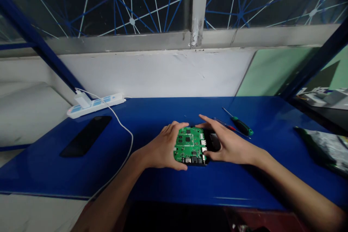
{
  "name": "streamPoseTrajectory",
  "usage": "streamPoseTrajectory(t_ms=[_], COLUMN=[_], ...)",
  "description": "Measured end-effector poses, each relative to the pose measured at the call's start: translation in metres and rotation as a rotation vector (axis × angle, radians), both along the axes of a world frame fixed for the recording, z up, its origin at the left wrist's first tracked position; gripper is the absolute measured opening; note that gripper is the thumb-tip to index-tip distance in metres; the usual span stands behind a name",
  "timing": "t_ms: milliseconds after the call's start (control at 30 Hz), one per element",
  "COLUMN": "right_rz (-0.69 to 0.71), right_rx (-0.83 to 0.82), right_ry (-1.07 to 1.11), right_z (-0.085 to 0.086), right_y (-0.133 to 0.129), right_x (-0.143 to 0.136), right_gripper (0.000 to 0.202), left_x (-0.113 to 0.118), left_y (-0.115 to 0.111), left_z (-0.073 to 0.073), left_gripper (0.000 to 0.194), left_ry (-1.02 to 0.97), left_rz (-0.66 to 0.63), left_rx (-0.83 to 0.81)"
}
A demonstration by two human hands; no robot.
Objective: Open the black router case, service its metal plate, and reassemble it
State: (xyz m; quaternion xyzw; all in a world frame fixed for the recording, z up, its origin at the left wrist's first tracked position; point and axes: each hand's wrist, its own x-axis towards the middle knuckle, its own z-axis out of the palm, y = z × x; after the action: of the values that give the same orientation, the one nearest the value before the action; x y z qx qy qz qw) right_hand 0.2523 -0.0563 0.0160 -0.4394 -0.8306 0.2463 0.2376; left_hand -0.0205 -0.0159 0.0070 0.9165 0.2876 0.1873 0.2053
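A green circuit board [189,145] with chips and metal ports along its right and front edges lies between my hands, low over the blue table. My left hand [165,146] curves round its left side, thumb at the front edge and fingers at the back. On the right, my right hand [224,141] has its thumb against the ports and its fingers stretched toward the back edge. A black casing [212,141] shows beneath and to the right of the board, partly hidden by my right hand.
Behind my right hand lie a green-handled screwdriver [241,125] and a thin red-and-blue tool [231,127]. A black phone [85,136], a white power strip [98,105] and its cable [132,137] are at left. A silvery bag [326,146] sits far right.
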Motion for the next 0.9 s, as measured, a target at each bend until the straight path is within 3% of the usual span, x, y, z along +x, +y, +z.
streamPoseTrajectory(t_ms=[167, 400, 900], right_rz=[-0.006, -0.013, -0.022], right_rx=[-0.046, -0.104, -0.014], right_ry=[0.000, 0.018, -0.146], right_z=[0.0002, 0.0038, 0.0071], right_y=[0.0008, 0.0032, 0.0034], right_x=[0.0003, 0.0026, 0.0061], right_gripper=[0.107, 0.103, 0.086], left_x=[0.0016, 0.0032, 0.0023], left_y=[-0.0016, -0.0035, -0.0034], left_z=[0.0046, 0.0062, 0.0041], left_gripper=[0.116, 0.118, 0.117], left_ry=[0.024, 0.046, 0.018], left_rz=[0.003, -0.006, 0.006], left_rx=[-0.095, -0.071, -0.064])
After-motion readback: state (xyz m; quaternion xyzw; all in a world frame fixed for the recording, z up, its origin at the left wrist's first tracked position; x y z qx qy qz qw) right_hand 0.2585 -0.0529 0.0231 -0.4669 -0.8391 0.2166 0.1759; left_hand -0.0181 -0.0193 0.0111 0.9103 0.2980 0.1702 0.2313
